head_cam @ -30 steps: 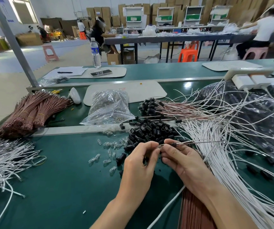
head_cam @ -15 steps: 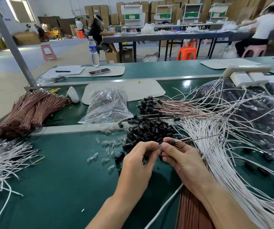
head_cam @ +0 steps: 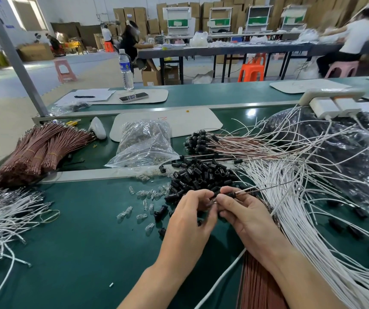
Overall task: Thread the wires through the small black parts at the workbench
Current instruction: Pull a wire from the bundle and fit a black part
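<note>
My left hand [head_cam: 192,216] and my right hand [head_cam: 244,216] meet fingertip to fingertip over the green bench. Between them they pinch a small black part [head_cam: 229,194] with a thin wire pair [head_cam: 268,188] running out of it to the right. What sits between my left fingertips is hidden. Just beyond my hands lies a heap of loose black parts [head_cam: 201,175]. Finished wires with black parts on their ends [head_cam: 198,141] lie behind that heap. A fan of white wires [head_cam: 290,197] spreads to the right, and brown wires [head_cam: 259,284] lie under my right wrist.
Clear small bulbs [head_cam: 144,205] are scattered left of my hands, a clear bag [head_cam: 144,143] of them behind. Bundled brown wires [head_cam: 38,152] and white wires [head_cam: 3,212] fill the left side. A dark plastic bag [head_cam: 344,157] and a power strip [head_cam: 330,101] sit at the right.
My hands have stayed together in the same spot; my fingers have shifted slightly on the black part and the wire. Nothing else on the bench has moved.
</note>
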The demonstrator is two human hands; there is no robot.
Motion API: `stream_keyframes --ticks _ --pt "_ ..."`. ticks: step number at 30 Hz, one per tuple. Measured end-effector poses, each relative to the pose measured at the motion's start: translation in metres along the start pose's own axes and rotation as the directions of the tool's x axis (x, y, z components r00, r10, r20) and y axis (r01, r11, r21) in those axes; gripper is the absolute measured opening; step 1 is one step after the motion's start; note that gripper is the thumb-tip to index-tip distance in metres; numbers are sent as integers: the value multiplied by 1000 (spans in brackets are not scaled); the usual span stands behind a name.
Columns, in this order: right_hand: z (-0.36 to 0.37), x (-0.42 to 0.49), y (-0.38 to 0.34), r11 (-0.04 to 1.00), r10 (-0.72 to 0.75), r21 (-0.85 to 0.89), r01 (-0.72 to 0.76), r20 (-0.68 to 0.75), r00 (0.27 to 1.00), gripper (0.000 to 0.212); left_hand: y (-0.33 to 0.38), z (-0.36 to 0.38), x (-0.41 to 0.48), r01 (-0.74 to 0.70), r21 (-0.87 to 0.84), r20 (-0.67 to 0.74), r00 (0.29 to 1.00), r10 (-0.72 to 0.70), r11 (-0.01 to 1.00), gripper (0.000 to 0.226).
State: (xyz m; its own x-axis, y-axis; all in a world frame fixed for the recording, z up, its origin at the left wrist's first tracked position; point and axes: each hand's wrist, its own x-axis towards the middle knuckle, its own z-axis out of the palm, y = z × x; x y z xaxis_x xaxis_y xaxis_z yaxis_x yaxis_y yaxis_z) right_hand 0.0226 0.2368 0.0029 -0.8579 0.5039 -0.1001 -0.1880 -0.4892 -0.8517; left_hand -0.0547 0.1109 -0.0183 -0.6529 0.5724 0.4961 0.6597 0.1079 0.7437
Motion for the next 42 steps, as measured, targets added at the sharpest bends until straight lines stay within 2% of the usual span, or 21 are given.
stream_keyframes --ticks 8,11,15,19,24,35,39,42 --pt "0 0 0 1000 4 -17 -3 6 1000 27 2 -2 2 -84 112 -24 996 88 990 15" --pt "1 0 -1 1000 14 23 -14 24 1000 28 0 -3 2 -89 125 -50 994 96 988 14" --pt "2 -1 -2 996 22 90 -23 12 1000 40 -2 -5 4 -96 95 -95 990 105 991 10" --pt "5 -1 -2 994 31 108 -26 -43 999 30 -4 -5 4 -100 92 -111 988 110 991 9" --pt "5 -1 -3 997 35 76 -32 -38 999 24 -5 -4 3 -105 90 -99 988 114 990 9" --pt "6 -2 0 1000 12 -26 -12 -4 1000 35 -8 -3 2 -129 17 -112 985 130 992 12" --pt "6 -2 1 999 -1 -43 2 14 1000 34 -10 -4 3 -100 -44 -125 988 94 994 21" --pt "4 -2 1 1000 -11 -10 12 24 1000 31 -10 -5 6 -54 -117 -133 990 39 992 17"
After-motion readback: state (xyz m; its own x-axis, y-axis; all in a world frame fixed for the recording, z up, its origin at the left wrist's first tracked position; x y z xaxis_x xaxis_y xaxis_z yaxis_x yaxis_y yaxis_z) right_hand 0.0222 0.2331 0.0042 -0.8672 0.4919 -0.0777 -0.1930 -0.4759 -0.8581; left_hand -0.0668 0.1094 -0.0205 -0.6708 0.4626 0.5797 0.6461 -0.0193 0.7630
